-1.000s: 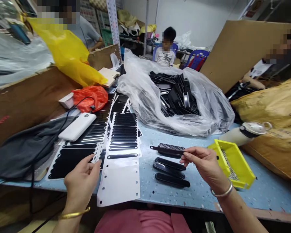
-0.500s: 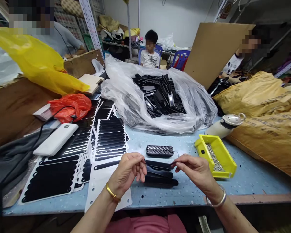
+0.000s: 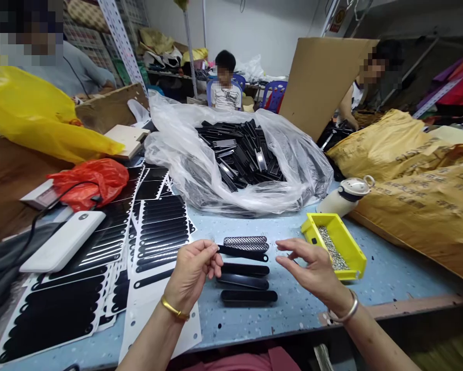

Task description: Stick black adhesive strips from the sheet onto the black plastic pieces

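My left hand (image 3: 194, 268) pinches one end of a thin black strip (image 3: 244, 253) with a small round hole at its free end. The strip stretches rightward above the table. To its right is my right hand (image 3: 312, 265), thumb and forefinger apart and nothing between them. Just behind the strip lie perforated, grater-like pieces (image 3: 245, 241), side by side and partly covered by it. Nearer to me rest black oblong pieces with rounded ends (image 3: 249, 296), roughly parallel. Left of my left hand is a white backing sheet (image 3: 157, 314) with one black strip (image 3: 154, 279) on it.
A clear plastic bag (image 3: 293, 190) full of black parts (image 3: 242, 154) stands behind. At right are a yellow bin (image 3: 355, 257) of small metal pieces, a bottle (image 3: 341, 198) and brown sacks (image 3: 420, 206). Sheets of black strips (image 3: 57, 309) and a white power bank (image 3: 65, 242) lie left. People are beyond.
My right hand has let go of the black strip's end and moved apart from it. The strip, bowed before, is now straight in my left hand. The view has shifted slightly to the right.
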`<state>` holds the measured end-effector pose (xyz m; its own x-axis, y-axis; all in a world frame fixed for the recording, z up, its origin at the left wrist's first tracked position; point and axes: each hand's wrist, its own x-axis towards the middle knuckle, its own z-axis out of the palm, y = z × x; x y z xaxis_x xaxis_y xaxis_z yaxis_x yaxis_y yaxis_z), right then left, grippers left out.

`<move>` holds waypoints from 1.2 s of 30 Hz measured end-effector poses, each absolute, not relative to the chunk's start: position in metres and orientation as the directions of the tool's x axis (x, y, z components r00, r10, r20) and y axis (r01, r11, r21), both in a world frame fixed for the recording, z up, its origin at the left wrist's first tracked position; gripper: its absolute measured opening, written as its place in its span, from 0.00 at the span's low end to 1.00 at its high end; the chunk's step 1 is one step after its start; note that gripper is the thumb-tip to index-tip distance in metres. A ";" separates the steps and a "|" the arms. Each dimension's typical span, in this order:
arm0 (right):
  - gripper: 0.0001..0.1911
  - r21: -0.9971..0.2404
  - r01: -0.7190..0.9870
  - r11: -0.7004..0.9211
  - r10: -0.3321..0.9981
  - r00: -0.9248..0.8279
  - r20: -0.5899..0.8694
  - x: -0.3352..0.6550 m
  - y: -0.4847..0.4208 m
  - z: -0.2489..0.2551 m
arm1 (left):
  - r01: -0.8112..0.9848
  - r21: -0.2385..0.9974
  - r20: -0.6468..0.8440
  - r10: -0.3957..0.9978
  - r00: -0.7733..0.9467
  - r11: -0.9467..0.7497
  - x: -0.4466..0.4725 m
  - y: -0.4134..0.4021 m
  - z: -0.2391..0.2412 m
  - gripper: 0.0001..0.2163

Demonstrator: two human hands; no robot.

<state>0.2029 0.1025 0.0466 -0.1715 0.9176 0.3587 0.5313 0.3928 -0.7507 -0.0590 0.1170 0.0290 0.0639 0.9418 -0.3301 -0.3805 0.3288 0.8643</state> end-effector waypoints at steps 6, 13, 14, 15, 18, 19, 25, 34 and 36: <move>0.09 -0.533 0.590 0.606 0.792 -0.384 0.475 0.187 0.108 0.039 | -0.415 0.837 -0.342 0.933 0.112 0.357 -0.051 0.118 0.026 0.11; 0.09 -0.542 0.587 0.601 0.799 -0.431 0.420 0.187 0.106 0.032 | -0.443 0.814 -0.357 0.925 0.129 0.376 -0.045 0.117 0.024 0.12; 0.08 -0.552 0.593 0.586 0.810 -0.422 0.407 0.187 0.106 0.032 | -0.433 0.820 -0.354 0.927 0.128 0.373 -0.045 0.117 0.023 0.12; 0.07 -0.564 0.600 0.567 0.824 -0.407 0.394 0.187 0.107 0.033 | -0.408 0.838 -0.346 0.931 0.117 0.363 -0.044 0.117 0.023 0.12; 0.05 -0.611 0.611 0.503 0.864 -0.350 0.361 0.191 0.110 0.034 | -0.190 0.940 -0.286 0.958 0.011 0.283 -0.045 0.119 0.019 0.12; 0.05 -0.630 0.612 0.478 0.878 -0.329 0.347 0.193 0.112 0.034 | -0.082 0.965 -0.252 0.967 -0.048 0.247 -0.046 0.120 0.017 0.12; 0.09 -0.803 0.573 0.162 0.987 -0.105 0.125 0.214 0.131 0.028 | 0.526 0.850 0.072 0.988 -0.140 0.013 -0.058 0.134 -0.003 0.08; 0.13 -0.899 0.425 -0.103 0.988 -0.063 -0.143 0.206 0.151 -0.007 | 0.706 0.707 -0.001 0.998 0.070 -0.049 -0.050 0.151 -0.022 0.06; 0.12 -0.891 0.449 -0.065 0.990 -0.086 -0.116 0.203 0.151 -0.008 | 0.685 0.726 -0.003 0.997 0.076 -0.050 -0.049 0.154 -0.022 0.08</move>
